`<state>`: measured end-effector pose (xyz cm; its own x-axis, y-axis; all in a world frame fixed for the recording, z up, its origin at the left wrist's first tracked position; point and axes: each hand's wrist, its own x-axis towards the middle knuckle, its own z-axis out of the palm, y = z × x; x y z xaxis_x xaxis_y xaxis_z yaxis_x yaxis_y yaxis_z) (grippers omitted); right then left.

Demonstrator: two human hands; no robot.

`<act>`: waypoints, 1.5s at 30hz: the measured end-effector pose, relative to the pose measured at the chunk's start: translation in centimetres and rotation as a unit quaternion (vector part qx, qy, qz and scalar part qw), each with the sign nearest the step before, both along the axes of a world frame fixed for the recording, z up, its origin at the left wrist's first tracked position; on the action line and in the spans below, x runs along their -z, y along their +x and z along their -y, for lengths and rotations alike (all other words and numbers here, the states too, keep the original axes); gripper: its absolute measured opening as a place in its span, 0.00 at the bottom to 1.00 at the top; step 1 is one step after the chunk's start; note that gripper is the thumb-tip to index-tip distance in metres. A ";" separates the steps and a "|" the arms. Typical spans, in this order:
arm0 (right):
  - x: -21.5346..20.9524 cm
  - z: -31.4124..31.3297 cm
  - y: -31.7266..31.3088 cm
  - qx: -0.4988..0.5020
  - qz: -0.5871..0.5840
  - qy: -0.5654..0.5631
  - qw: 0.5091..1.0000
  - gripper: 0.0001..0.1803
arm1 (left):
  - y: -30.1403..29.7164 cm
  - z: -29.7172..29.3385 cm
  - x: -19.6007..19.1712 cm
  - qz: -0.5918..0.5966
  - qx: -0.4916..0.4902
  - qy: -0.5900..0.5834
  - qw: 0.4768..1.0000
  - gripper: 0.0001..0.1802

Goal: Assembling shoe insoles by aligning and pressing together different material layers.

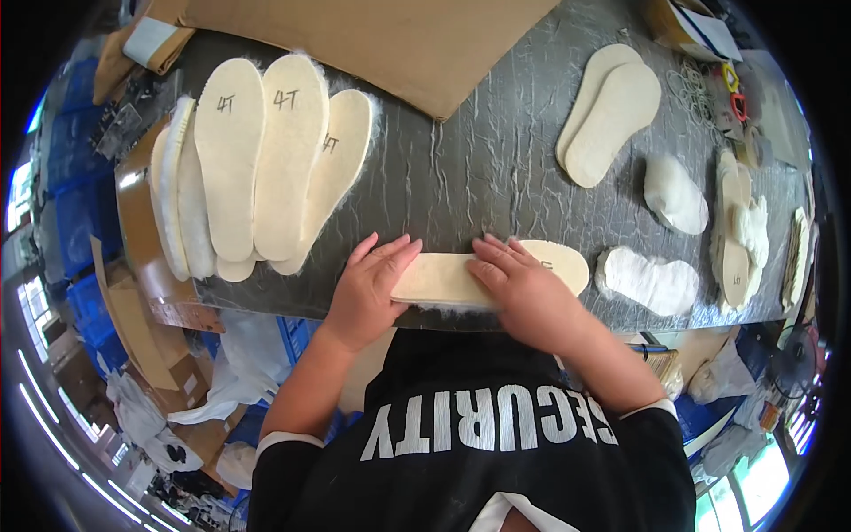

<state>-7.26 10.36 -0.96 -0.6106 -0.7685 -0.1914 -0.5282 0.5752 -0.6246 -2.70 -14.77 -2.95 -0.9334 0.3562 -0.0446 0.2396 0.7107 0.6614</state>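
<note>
A cream insole [439,277] lies lengthwise along the near edge of the dark table, with white fluff showing under its near side. My left hand [374,291] wraps round its left end, fingers bent over the far edge. Across its middle rests my right hand [525,288], fingers over the far edge and the palm toward me, gripping it. The rounded right end, with a dark mark, sticks out past my right hand. Whether more than one insole lies in this stack I cannot tell for sure. Both thumbs are mostly hidden.
Several marked insoles [291,160] overlap at the left. At the far right lie two plain insoles [612,124], with a fluffy white insole [651,282] and a white fluffy piece [675,195] nearer. A brown cardboard sheet [390,44] covers the back. More insoles [734,230] and scissors [737,106] are rightmost.
</note>
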 end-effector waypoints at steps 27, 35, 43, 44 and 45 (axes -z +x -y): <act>-2.2 2.2 1.4 0.071 -0.106 -0.035 0.991 0.35 | 0.9 -0.9 -1.3 0.027 -0.043 0.276 0.960 0.12; -2.4 3.2 -0.3 0.217 0.179 -0.092 0.955 0.58 | -0.6 -2.6 -1.9 -0.052 -0.239 0.479 0.843 0.28; -1.2 3.6 1.0 0.285 0.199 -0.229 0.909 0.55 | 0.6 -5.2 -3.4 0.184 -0.275 0.464 0.822 0.06; -1.4 3.5 1.0 0.285 0.197 -0.229 0.910 0.55 | 0.6 -5.3 -3.5 0.178 -0.266 0.474 0.820 0.04; -1.6 3.3 0.8 0.275 0.235 -0.249 0.898 0.52 | 0.6 -5.3 -3.7 0.177 -0.265 0.474 0.821 0.04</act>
